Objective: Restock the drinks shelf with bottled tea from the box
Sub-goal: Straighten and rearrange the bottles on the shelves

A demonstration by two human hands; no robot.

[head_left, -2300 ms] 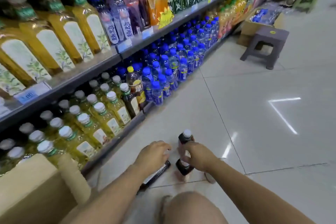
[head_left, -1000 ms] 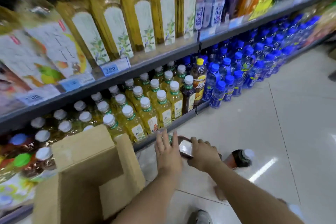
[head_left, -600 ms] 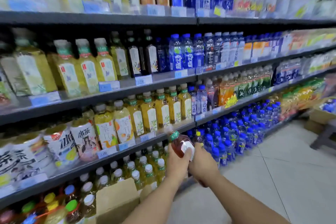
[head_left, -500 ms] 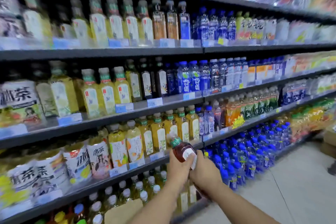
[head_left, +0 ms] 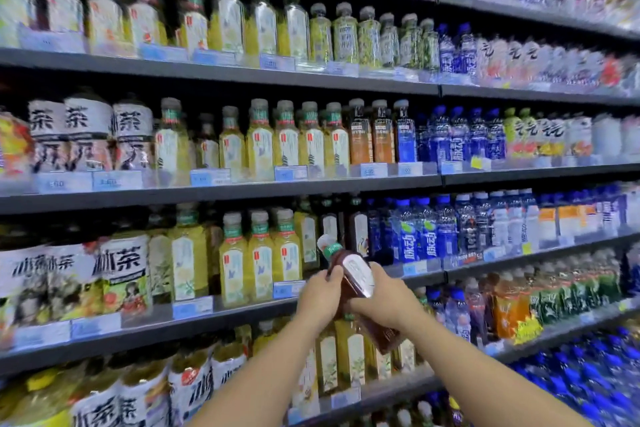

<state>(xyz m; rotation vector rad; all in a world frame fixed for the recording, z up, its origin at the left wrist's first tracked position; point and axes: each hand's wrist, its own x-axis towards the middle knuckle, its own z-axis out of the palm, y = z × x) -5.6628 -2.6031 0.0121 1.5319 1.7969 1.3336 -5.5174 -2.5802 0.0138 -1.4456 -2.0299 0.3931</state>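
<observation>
A dark brown tea bottle (head_left: 353, 272) with a white label and a pale cap is tilted, its cap pointing up and left. My left hand (head_left: 320, 296) grips its left side and my right hand (head_left: 381, 296) wraps round its lower body. A second dark bottle (head_left: 386, 336) shows below my right hand; which hand holds it is hidden. The bottles are raised in front of the drinks shelf (head_left: 242, 314), just below a row with a few dark tea bottles (head_left: 358, 230). The box is out of view.
Shelves packed with drinks fill the view: yellow-green tea bottles (head_left: 259, 260) left of my hands, blue bottles (head_left: 426, 232) to the right, large iced-tea bottles (head_left: 124, 274) at far left. Price tags line the shelf edges. The picture is blurred.
I have come up from the floor with the dark bottles. The view has swung from the low shelf and the box to the upper shelves, and my hands have lifted the bottles to shelf height.
</observation>
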